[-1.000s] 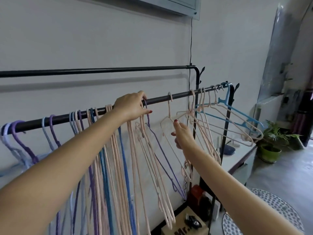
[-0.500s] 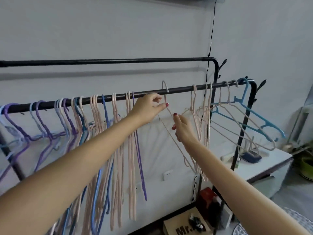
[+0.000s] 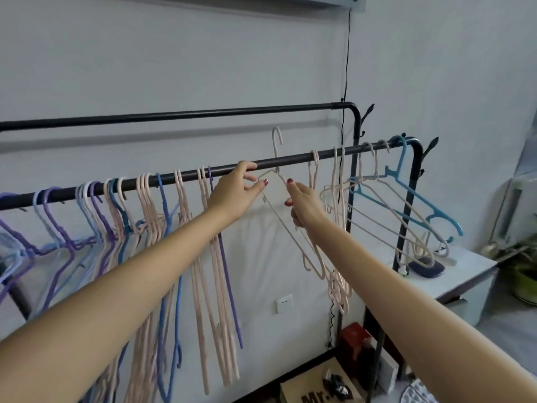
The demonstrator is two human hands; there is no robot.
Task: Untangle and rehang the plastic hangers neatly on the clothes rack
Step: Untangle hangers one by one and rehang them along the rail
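Observation:
A black front rail point(image 3: 290, 160) carries several plastic hangers. Purple and pale blue hangers point(image 3: 58, 228) crowd its left end, and pink and blue ones point(image 3: 203, 257) hang in the middle. A single pink hanger point(image 3: 277, 141) is raised, its hook above the rail and free of it. My left hand point(image 3: 236, 189) pinches that hanger's left shoulder just below the rail. My right hand point(image 3: 305, 206) grips its right arm. Pink hangers point(image 3: 338, 257) dangle tangled to the right. At the far right end a blue hanger point(image 3: 406, 193) hangs among more pink ones.
A second black rail point(image 3: 203, 113) runs higher and behind, close to the wall. A white cabinet point(image 3: 465, 274) and a potted plant point(image 3: 523, 266) stand to the right. On the floor under the rack sit a cardboard box point(image 3: 313, 391) and a red item point(image 3: 353, 338). A black cable point(image 3: 347, 68) runs down the wall.
The pink hanger's hook has risen off the front rail to well above it. My left hand left the rail and took the hanger's left shoulder. The view has shifted right.

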